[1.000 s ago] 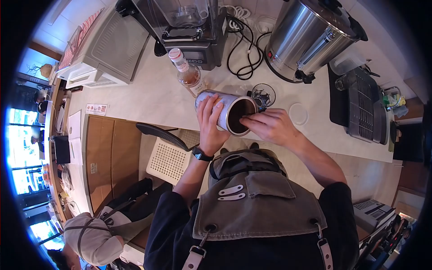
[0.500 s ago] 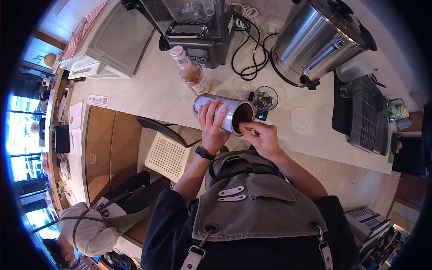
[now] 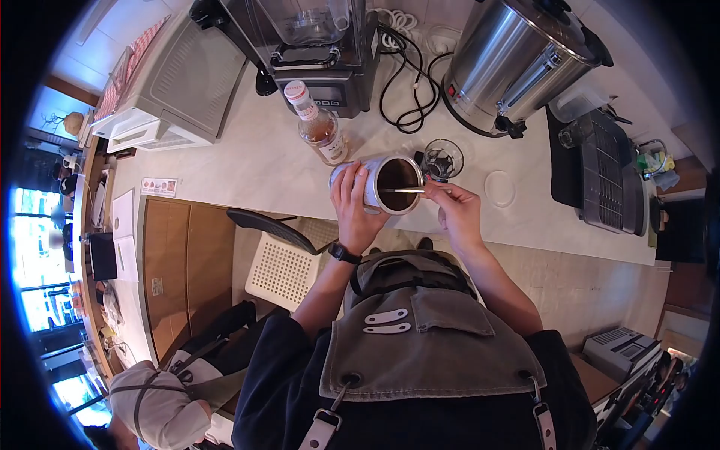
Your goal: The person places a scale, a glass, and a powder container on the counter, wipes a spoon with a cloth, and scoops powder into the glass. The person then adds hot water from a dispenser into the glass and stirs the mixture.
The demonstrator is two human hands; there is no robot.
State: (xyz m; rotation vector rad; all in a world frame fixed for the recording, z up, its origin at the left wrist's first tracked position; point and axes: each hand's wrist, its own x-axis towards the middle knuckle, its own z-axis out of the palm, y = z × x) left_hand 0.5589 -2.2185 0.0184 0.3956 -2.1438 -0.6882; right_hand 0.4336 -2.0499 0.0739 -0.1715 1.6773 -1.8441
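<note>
My left hand point(image 3: 355, 212) is wrapped round a light-coloured metal can point(image 3: 369, 196), which is tilted with its open mouth to the right. Dark contents show inside the can. Between the fingers of my right hand point(image 3: 459, 211) is the handle of a thin spoon-like utensil point(image 3: 403, 190), and its far end is inside the can's mouth. Just behind the can stands a drinking glass point(image 3: 442, 160) beside a small dark device, mostly hidden. A bottle with amber liquid point(image 3: 321, 130) stands behind my left hand.
A blender point(image 3: 319, 82) stands at the back, with black cables point(image 3: 409, 112) beside it. Right of them are a steel urn point(image 3: 502, 67), a round white lid point(image 3: 499, 189) and a dark rack point(image 3: 606, 176). A microwave point(image 3: 180, 82) is at left; a person point(image 3: 157, 401) is at lower left.
My right hand has drawn back from the can's mouth, bringing the utensil into sight. The can's opening now faces more upward.
</note>
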